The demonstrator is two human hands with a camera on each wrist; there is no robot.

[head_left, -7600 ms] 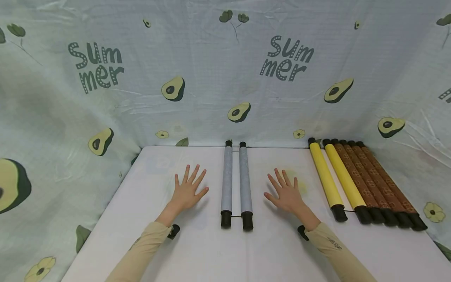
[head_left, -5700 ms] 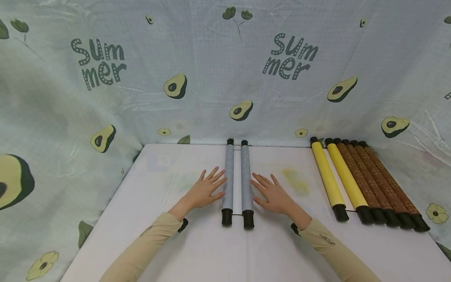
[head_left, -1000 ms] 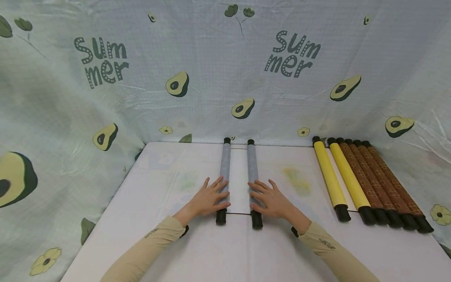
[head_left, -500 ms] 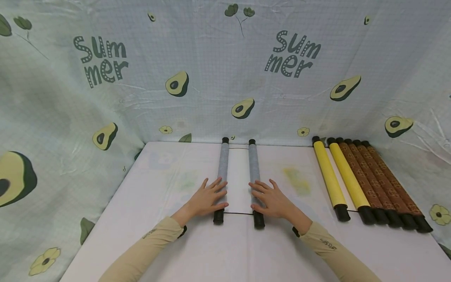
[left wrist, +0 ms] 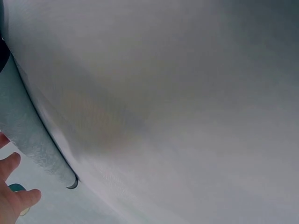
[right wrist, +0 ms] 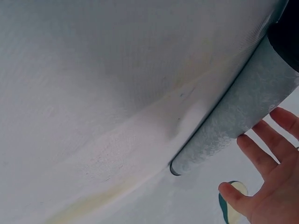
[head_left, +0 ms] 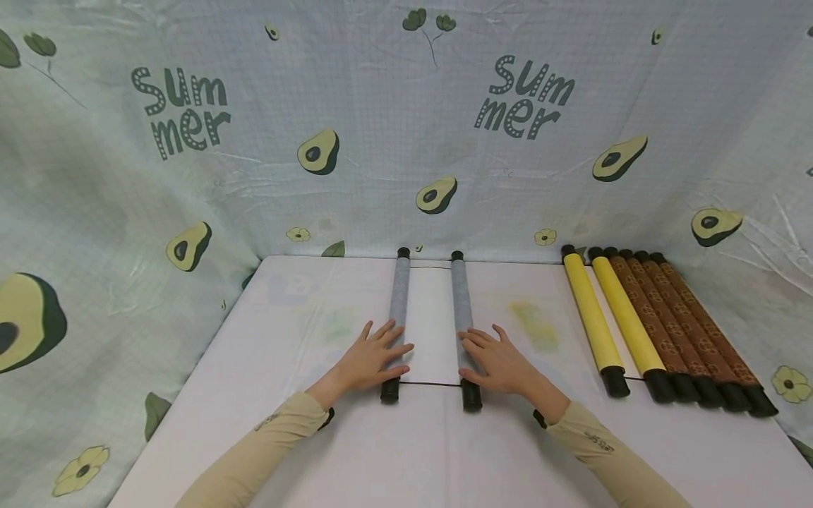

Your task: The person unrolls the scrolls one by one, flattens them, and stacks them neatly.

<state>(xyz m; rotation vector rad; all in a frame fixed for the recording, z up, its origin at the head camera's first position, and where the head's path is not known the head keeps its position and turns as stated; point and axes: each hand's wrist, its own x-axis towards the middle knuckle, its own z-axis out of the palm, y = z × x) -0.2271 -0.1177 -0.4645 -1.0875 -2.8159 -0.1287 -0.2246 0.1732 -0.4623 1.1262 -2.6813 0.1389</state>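
A hanging scroll [head_left: 432,317] lies partly unrolled mid-table, a narrow white strip showing between its two grey-blue rolls with black end knobs. My left hand [head_left: 370,361] rests on the near part of the left roll [head_left: 399,289], fingers spread and fairly straight. On the right roll [head_left: 461,293], my right hand [head_left: 500,363] lies in much the same way. In the left wrist view, the grey roll [left wrist: 32,126] runs beside the fingers. The right wrist view shows relaxed fingertips [right wrist: 247,144] against the other roll [right wrist: 238,107].
To the right lie a scroll with two yellow rolls [head_left: 593,314], a little apart, and several brown patterned rolls [head_left: 686,317] side by side. The white table [head_left: 305,451] backs onto a cloth [head_left: 381,85] printed with avocados.
Both hands came in from the table beside the scroll onto its rolls. The rolls have since moved apart, left and right, and the white strip between them is wider.
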